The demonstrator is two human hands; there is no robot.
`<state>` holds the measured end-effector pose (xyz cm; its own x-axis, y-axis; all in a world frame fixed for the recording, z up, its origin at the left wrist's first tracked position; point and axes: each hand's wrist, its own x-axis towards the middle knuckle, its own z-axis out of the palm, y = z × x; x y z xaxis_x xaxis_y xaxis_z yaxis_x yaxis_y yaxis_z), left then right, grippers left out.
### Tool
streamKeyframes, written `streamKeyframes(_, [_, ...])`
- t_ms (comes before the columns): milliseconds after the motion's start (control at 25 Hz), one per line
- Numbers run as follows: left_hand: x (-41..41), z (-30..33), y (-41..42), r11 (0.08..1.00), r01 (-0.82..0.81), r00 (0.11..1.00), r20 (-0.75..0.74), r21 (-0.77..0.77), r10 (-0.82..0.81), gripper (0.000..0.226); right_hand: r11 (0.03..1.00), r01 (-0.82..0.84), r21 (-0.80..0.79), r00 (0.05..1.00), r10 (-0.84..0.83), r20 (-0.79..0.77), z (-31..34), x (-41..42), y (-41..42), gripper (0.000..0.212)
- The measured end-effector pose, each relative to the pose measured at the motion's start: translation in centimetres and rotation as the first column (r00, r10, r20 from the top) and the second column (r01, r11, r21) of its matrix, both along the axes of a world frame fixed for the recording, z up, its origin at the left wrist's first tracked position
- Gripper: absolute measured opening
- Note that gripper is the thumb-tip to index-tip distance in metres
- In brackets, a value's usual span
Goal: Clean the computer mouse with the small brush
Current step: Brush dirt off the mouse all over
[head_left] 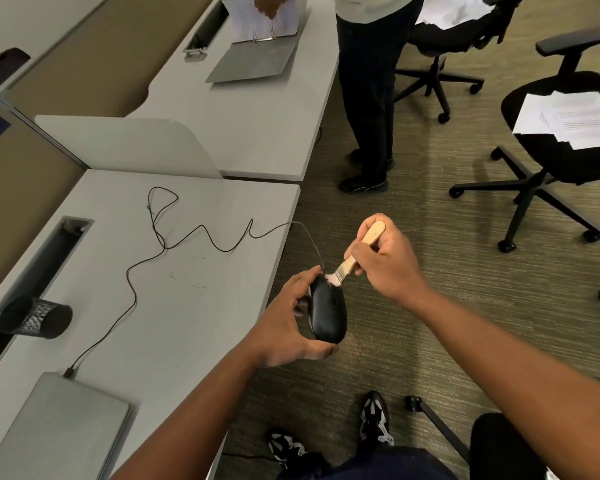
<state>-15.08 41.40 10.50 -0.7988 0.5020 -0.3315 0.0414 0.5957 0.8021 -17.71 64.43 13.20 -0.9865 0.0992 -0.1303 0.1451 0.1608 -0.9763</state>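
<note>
Head view, nearest first: my left hand (284,323) grips the black computer mouse (328,311) off the edge of the worktop (187,271), over the carpet, thumb under its near end and fingers curled round its far left side. Its long axis runs away from me, cord end farthest. Just beyond and to the right, my right hand (383,261) pinches the wooden handle of the small brush (355,252), which slants down and left so the pale bristles touch the mouse's far tip, right where the cable (201,233) leaves it. So the mouse lies below and left of the brush hand, and I judge the next strokes should draw the bristles toward me along that axis, over the buttons and wheel. Farther left, the cable snakes across the worktop to a closed laptop (59,427), with a mesh pen cup (37,317) beside it. Beyond, another person stands by a binder (257,53), office chairs (551,133) around.
</note>
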Motion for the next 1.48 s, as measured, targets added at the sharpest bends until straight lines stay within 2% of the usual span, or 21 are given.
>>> streamKeyframes(80, [-0.1, 0.0, -0.2, 1.000, -0.017, 1.000, 0.009, -0.001, 0.017, 0.122, 0.996, -0.040, -0.083, 0.997, 0.045, 0.064, 0.5, -0.1, 0.2, 0.016])
streamKeyframes(200, [-0.3, 0.2, 0.0, 1.000, -0.021, 1.000, 0.003, -0.002, 0.021, 0.122, 0.980, -0.009, -0.201, 0.995, 0.029, 0.100, 0.4, -0.2, 0.3, 0.017])
streamKeyframes(240, [-0.2, 0.3, 0.1, 1.000, -0.013, 1.000, 0.002, -0.003, 0.013, 0.122, 0.982, 0.008, -0.191, 0.996, 0.008, 0.085, 0.1, -0.2, 0.1, 0.016])
streamKeyframes(400, [0.3, 0.1, 0.4, 1.000, 0.009, 1.000, -0.001, 0.006, -0.009, 0.122, 0.993, 0.072, 0.093, 0.990, -0.059, -0.130, -0.8, 0.6, -0.7, 0.014])
streamKeyframes(480, [0.3, 0.0, 0.4, 1.000, 0.003, 1.000, 0.008, 0.002, -0.003, 0.122, 0.993, 0.075, 0.091, 0.984, -0.059, -0.170, -0.7, 1.1, -0.9, 0.014])
streamKeyframes(760, [0.2, -0.4, -0.1, 1.000, -0.030, 0.999, 0.025, 0.002, 0.030, 0.123, 0.999, -0.027, -0.030, 0.999, 0.026, -0.024, 0.3, 1.0, -0.8, 0.010])
streamKeyframes(960, [0.4, 0.0, 0.0, 1.000, -0.024, 0.999, 0.027, -0.002, 0.024, 0.123, 0.990, 0.016, 0.143, 0.981, 0.012, -0.192, -0.8, 1.4, -0.8, 0.006])
streamKeyframes(1040, [0.4, 0.0, -0.1, 1.000, -0.024, 0.999, 0.026, -0.008, 0.024, 0.122, 0.996, 0.041, 0.074, 0.983, -0.027, -0.181, -0.7, 1.6, -0.9, 0.008])
streamKeyframes(1200, [0.6, -0.3, -0.2, 0.999, -0.041, 0.999, 0.018, -0.027, 0.041, 0.122, 0.998, -0.035, -0.044, 0.999, 0.034, -0.028, 0.1, 1.6, -0.7, 0.013])
streamKeyframes(1320, [0.8, -0.3, -0.3, 0.998, -0.053, 0.998, 0.015, -0.026, 0.053, 0.125, 0.996, -0.047, -0.071, 0.999, 0.045, -0.029, -0.1, 1.7, -0.6, 0.009])
streamKeyframes(1360, [0.9, -0.3, -0.3, 0.998, -0.056, 0.998, 0.025, -0.027, 0.056, 0.128, 0.998, -0.047, -0.029, 0.997, 0.046, -0.056, -0.3, 1.8, -0.6, 0.008])
streamKeyframes(1480, [1.0, -0.2, -0.1, 0.998, -0.049, 0.998, 0.026, -0.026, 0.050, 0.137, 0.969, -0.015, 0.246, 0.964, 0.079, -0.253, -0.8, 2.1, -0.8, 0.007])
